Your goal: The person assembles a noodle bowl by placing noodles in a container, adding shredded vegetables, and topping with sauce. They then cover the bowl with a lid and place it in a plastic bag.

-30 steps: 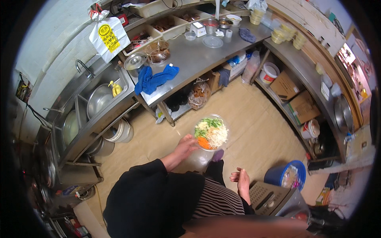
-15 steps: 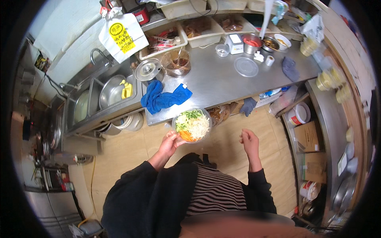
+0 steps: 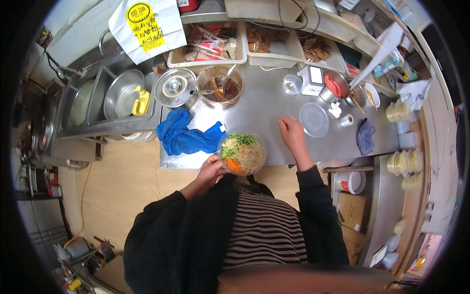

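My left hand [image 3: 212,168] grips the near left rim of a clear round bowl [image 3: 265,159], held at the front edge of the steel counter. Inside the bowl lie shredded cucumber [image 3: 240,139], orange carrot shreds [image 3: 234,165] and pale noodle-like strands [image 3: 250,156]. Over the counter, my right hand [image 3: 291,131] is raised with its fingers curled in; whether anything small is in them is hidden. Just right of it, a clear round lid [image 3: 314,120] lies flat. A blue cloth [image 3: 188,134] sits left of the bowl.
Behind the cloth stand a lidded steel pot [image 3: 175,87] and a clear tub of dark sauce [image 3: 220,85] with utensils. A double sink [image 3: 107,98] with a yellow bottle [image 3: 141,101] is at left. Farther right are a white boxy device [image 3: 311,81], a pot of red food [image 3: 335,85] and a grey cloth [image 3: 365,137].
My body has come closer to the counter. The bowl, in my left hand, is now at the counter's edge. My right hand has moved forward over the counter, toward the clear lid.
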Action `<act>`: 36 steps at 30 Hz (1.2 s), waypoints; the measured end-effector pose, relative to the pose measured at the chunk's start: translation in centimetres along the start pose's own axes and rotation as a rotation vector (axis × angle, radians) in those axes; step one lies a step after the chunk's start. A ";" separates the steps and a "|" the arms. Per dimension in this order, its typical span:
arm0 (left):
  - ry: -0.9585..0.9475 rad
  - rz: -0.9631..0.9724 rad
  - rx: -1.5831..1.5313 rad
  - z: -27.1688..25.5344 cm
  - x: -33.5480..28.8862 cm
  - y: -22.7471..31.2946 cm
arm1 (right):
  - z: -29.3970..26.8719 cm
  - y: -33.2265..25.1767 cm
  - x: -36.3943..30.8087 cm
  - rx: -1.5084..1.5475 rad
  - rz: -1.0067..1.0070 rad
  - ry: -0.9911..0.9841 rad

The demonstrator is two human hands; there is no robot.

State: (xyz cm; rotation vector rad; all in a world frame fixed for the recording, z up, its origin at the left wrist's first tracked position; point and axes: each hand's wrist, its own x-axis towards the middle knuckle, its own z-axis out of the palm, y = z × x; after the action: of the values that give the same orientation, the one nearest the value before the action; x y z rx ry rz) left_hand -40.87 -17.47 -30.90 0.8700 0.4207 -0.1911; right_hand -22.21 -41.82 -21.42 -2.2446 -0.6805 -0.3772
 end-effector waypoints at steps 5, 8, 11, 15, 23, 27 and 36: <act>0.072 -0.003 -0.050 1.9 3.2 -0.4 | 5.2 0.7 11.6 -0.089 -0.159 -0.168; 0.103 0.017 -0.068 3.1 4.3 -1.0 | 9.0 0.4 16.7 -0.124 -0.285 -0.239; 0.160 0.058 -0.099 4.4 4.7 -1.4 | 12.2 0.0 20.5 -0.207 -0.394 -0.336; 0.221 0.110 -0.146 5.8 4.4 -1.8 | 15.4 0.2 23.0 -0.454 -0.554 -0.418; 0.289 0.152 -0.252 8.1 3.9 -2.8 | 16.0 0.2 24.1 -0.523 -0.819 -0.393; 0.314 0.150 -0.259 8.8 4.2 -2.9 | 14.3 -0.3 24.7 -0.411 -0.971 -0.323; 0.361 0.176 -0.306 9.1 4.6 -3.2 | 11.9 -0.2 26.1 -0.417 -0.993 -0.353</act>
State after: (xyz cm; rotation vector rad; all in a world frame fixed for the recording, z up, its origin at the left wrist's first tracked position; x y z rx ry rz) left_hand -35.22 -26.46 -29.93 0.6333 0.6870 0.1931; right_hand -0.31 -23.68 -17.49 -2.2000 -2.0671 -0.6352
